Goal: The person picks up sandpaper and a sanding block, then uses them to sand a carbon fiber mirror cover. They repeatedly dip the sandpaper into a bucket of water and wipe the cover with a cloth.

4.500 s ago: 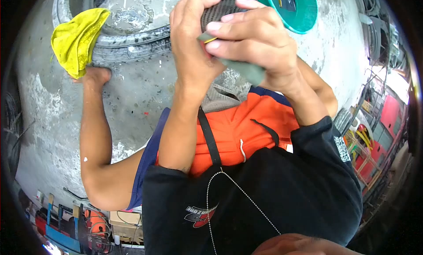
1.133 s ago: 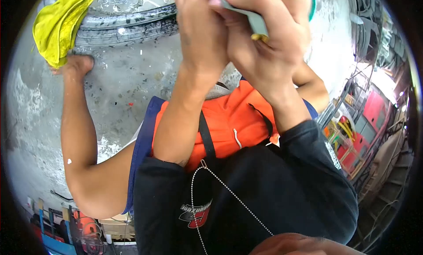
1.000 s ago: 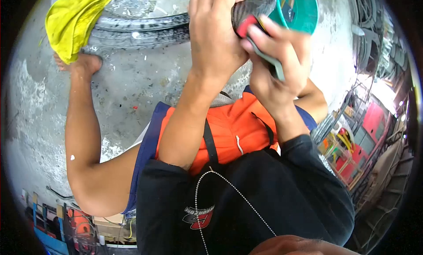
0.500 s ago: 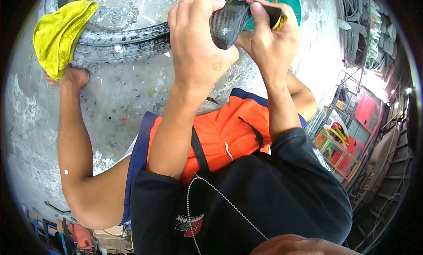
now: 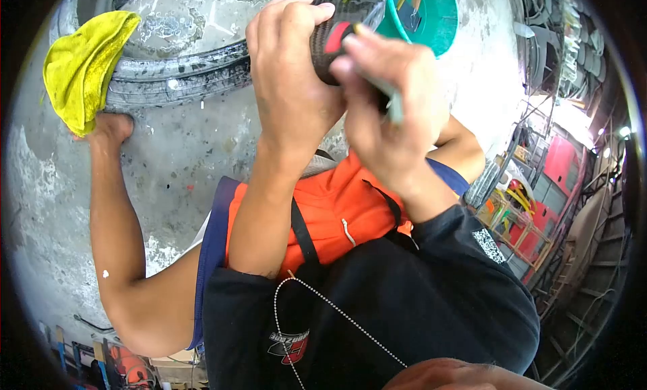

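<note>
My left hand [image 5: 296, 80] is wrapped round a glossy black carbon-fibre part [image 5: 347, 9] with a woven pattern, held up near the top of the view. The part's upper end runs out of the frame. My right hand [image 5: 397, 97], blurred by motion, is closed round a small flat tool with a red end [image 5: 339, 37]. That red end lies against the lower right side of the carbon-fibre part. Most of the tool is hidden behind my fingers, so its kind cannot be made out.
A green basin [image 5: 441, 23] with small pieces inside stands beyond my right hand. On the floor at the upper left lies a tyre [image 5: 182, 80], with a yellow cloth [image 5: 87, 67] draped over it by my left foot. Cluttered racks [image 5: 532, 208] line the right side.
My right hand has moved left and down, twisting, bringing the red-ended tool onto the face of the carbon-fibre part. My left hand has shifted slightly left, and more of the basin shows.
</note>
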Demonstrator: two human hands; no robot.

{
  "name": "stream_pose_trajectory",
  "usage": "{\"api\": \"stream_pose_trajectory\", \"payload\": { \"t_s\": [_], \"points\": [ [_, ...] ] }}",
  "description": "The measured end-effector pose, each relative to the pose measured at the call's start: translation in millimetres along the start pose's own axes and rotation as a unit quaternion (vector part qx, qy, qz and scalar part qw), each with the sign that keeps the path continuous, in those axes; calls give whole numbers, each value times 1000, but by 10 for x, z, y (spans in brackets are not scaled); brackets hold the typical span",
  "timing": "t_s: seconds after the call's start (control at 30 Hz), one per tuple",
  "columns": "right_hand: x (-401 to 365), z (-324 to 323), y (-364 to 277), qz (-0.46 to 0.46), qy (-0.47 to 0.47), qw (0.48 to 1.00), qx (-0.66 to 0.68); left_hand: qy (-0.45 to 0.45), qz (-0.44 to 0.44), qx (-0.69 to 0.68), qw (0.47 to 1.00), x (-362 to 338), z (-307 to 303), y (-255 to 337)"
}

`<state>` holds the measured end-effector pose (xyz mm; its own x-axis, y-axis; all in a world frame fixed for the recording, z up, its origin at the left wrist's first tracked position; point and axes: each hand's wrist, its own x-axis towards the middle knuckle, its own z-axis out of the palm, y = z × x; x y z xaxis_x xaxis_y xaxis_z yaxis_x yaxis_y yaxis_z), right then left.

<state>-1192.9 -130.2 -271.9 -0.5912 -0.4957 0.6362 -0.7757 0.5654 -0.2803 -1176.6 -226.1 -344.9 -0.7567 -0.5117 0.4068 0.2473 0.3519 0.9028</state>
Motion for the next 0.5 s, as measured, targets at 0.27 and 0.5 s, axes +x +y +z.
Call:
{"api": "stream_pose_trajectory", "payload": {
  "t_s": [0.27, 0.5],
  "points": [
    [26, -100, -230, 11, -59, 998, 7, -19, 32, -28, 999, 18, -75, -26],
    [188, 18, 385, 279, -58, 958, -8, -27, -5, -1, 1000, -24, -56, 73]
  ]
}}
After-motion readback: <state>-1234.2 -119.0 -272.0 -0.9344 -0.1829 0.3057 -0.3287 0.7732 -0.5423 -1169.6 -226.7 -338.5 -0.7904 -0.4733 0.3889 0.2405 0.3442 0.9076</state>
